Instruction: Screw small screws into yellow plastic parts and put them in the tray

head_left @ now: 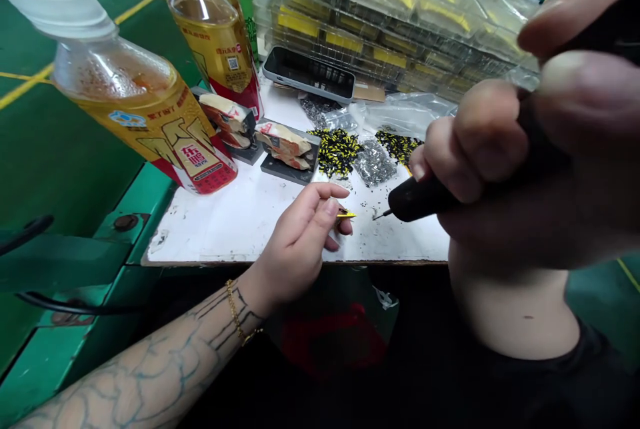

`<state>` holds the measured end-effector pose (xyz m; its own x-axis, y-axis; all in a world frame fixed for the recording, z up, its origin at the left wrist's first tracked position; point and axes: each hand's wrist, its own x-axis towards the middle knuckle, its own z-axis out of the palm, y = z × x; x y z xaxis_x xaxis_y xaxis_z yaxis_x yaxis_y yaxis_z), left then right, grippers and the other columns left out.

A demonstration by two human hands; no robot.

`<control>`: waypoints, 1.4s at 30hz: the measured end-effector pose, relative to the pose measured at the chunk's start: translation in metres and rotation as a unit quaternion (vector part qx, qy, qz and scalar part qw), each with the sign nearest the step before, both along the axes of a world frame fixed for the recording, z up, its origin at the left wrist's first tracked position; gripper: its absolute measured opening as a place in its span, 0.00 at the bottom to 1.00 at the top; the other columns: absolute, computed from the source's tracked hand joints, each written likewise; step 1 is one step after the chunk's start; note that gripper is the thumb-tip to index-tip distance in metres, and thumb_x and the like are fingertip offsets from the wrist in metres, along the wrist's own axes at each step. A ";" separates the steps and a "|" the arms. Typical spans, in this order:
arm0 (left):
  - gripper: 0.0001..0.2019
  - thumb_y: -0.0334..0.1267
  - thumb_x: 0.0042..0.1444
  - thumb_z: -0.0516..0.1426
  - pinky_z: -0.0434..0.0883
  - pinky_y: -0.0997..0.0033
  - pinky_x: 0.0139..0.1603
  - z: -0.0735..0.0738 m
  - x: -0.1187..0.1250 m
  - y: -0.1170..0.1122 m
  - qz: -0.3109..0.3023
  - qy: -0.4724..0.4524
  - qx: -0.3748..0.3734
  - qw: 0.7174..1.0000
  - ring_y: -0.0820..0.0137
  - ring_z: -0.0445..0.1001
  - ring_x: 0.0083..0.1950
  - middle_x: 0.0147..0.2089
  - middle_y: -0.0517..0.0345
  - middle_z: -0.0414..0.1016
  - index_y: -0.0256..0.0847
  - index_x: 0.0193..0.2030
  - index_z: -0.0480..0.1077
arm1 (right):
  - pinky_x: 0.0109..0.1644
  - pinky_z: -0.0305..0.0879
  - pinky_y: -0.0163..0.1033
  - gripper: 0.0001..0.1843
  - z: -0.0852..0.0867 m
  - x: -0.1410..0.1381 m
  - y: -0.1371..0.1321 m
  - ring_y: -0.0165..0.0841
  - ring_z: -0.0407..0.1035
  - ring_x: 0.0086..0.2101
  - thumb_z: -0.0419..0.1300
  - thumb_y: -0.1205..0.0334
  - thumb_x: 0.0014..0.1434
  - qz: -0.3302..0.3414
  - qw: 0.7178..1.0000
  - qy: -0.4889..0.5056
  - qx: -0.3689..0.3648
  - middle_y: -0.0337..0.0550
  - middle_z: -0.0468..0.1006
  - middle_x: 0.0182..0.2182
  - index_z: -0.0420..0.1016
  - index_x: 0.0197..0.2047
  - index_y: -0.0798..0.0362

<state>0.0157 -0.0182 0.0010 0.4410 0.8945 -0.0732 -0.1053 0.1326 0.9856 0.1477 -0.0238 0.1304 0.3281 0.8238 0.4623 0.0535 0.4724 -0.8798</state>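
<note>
My left hand (300, 236) pinches a small yellow part (346, 215) between thumb and fingertips, just above the white worktop (240, 216). My right hand (530, 149), very close to the camera, is wrapped round a black screwdriver (425, 197). Its thin metal tip (380, 214) points left at the yellow part, a short gap away. Behind them lie piles of yellow-and-black parts (337, 149) and small silvery parts (374, 162).
Two bottles of amber drink (145, 109) (217, 36) stand at the left. Wrapped snacks (283, 142) lie on dark trays; a phone (310, 74) lies further back. Stacked clear trays with yellow parts (400, 9) fill the rear. Clear plastic bags (400, 116) lie beside them.
</note>
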 end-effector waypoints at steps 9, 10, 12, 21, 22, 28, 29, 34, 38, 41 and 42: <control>0.13 0.47 0.72 0.50 0.71 0.73 0.34 -0.008 0.002 -0.006 -0.014 -0.016 0.025 0.999 0.69 0.77 0.40 0.40 0.55 0.79 0.44 0.53 0.68 | 0.17 0.41 0.38 0.23 0.000 0.008 -0.002 0.26 0.42 0.15 0.65 0.37 0.52 0.082 0.997 0.000 0.005 0.35 0.46 0.14 0.66 0.36 0.46; 0.12 0.47 0.72 0.50 0.71 0.73 0.34 -0.008 0.002 -0.006 -0.015 -0.016 0.027 0.999 0.69 0.77 0.40 0.40 0.54 0.80 0.44 0.53 0.67 | 0.17 0.42 0.38 0.23 -0.001 0.010 -0.001 0.26 0.42 0.15 0.65 0.37 0.52 0.087 0.996 -0.010 0.018 0.35 0.45 0.14 0.66 0.35 0.46; 0.12 0.47 0.72 0.49 0.71 0.73 0.34 -0.008 0.002 -0.007 -0.018 -0.018 0.031 0.999 0.69 0.77 0.40 0.42 0.54 0.80 0.45 0.54 0.66 | 0.18 0.43 0.38 0.22 -0.004 0.010 0.000 0.25 0.42 0.16 0.66 0.38 0.51 0.084 0.994 -0.031 0.056 0.35 0.44 0.15 0.66 0.35 0.45; 0.11 0.47 0.72 0.49 0.71 0.71 0.35 -0.004 0.001 -0.005 -0.032 -0.011 0.038 0.999 0.69 0.76 0.40 0.47 0.51 0.81 0.43 0.51 0.65 | 0.20 0.53 0.40 0.10 -0.011 0.009 0.006 0.27 0.55 0.16 0.62 0.55 0.59 0.018 0.999 -0.007 -0.025 0.35 0.61 0.18 0.71 0.38 0.53; 0.11 0.47 0.72 0.49 0.71 0.71 0.35 -0.004 0.001 -0.005 -0.031 -0.010 0.036 0.999 0.69 0.76 0.40 0.47 0.51 0.81 0.43 0.51 0.65 | 0.21 0.56 0.40 0.10 -0.012 0.011 0.007 0.28 0.59 0.18 0.63 0.60 0.57 0.005 0.999 -0.003 -0.035 0.36 0.65 0.21 0.72 0.41 0.55; 0.14 0.43 0.66 0.60 0.74 0.70 0.38 -0.003 0.000 -0.006 -0.036 0.015 0.054 0.998 0.67 0.79 0.44 0.50 0.50 0.80 0.44 0.53 0.62 | 0.41 0.72 0.40 0.10 -0.020 0.025 0.012 0.39 0.75 0.44 0.66 0.64 0.59 0.024 0.999 -0.044 0.022 0.41 0.74 0.33 0.73 0.44 0.52; 0.16 0.41 0.64 0.61 0.74 0.71 0.38 -0.003 0.000 -0.006 -0.034 0.022 0.058 0.997 0.66 0.79 0.45 0.50 0.49 0.80 0.44 0.53 0.62 | 0.43 0.72 0.40 0.08 -0.024 0.029 0.012 0.39 0.74 0.47 0.65 0.64 0.60 0.028 0.998 -0.061 0.016 0.41 0.75 0.34 0.73 0.42 0.51; 0.16 0.41 0.64 0.61 0.74 0.72 0.37 -0.003 0.001 -0.006 -0.007 0.033 0.076 0.997 0.65 0.80 0.48 0.50 0.49 0.80 0.44 0.54 0.61 | 0.45 0.71 0.36 0.19 -0.074 0.052 0.001 0.32 0.72 0.44 0.70 0.57 0.56 0.003 0.995 -0.079 -0.060 0.42 0.76 0.44 0.74 0.49 0.49; 0.15 0.42 0.65 0.61 0.75 0.71 0.39 -0.007 0.001 -0.006 -0.007 0.042 0.095 0.995 0.67 0.80 0.45 0.48 0.51 0.80 0.44 0.54 0.62 | 0.42 0.70 0.35 0.13 -0.113 0.060 -0.011 0.29 0.72 0.36 0.68 0.53 0.59 0.076 0.970 -0.107 -0.206 0.43 0.79 0.35 0.79 0.40 0.54; 0.15 0.40 0.65 0.62 0.74 0.75 0.37 -0.009 0.001 -0.007 0.011 0.062 0.128 0.990 0.70 0.79 0.43 0.45 0.54 0.79 0.44 0.54 0.63 | 0.45 0.71 0.35 0.12 -0.118 0.058 -0.012 0.30 0.74 0.39 0.67 0.54 0.60 0.164 0.949 -0.144 -0.229 0.45 0.80 0.39 0.82 0.41 0.55; 0.15 0.40 0.65 0.62 0.74 0.75 0.37 -0.010 0.001 -0.007 0.016 0.063 0.135 0.989 0.71 0.79 0.42 0.45 0.55 0.78 0.44 0.54 0.63 | 0.46 0.71 0.34 0.12 -0.117 0.057 -0.011 0.30 0.74 0.40 0.66 0.55 0.60 0.178 0.947 -0.153 -0.219 0.45 0.80 0.39 0.83 0.41 0.55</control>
<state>0.0169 -0.0248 -0.0088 0.4140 0.9025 0.1185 0.0199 -0.1391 0.9901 0.2045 -0.0343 0.0131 -0.0998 0.9918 0.0797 0.2429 0.1019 -0.9647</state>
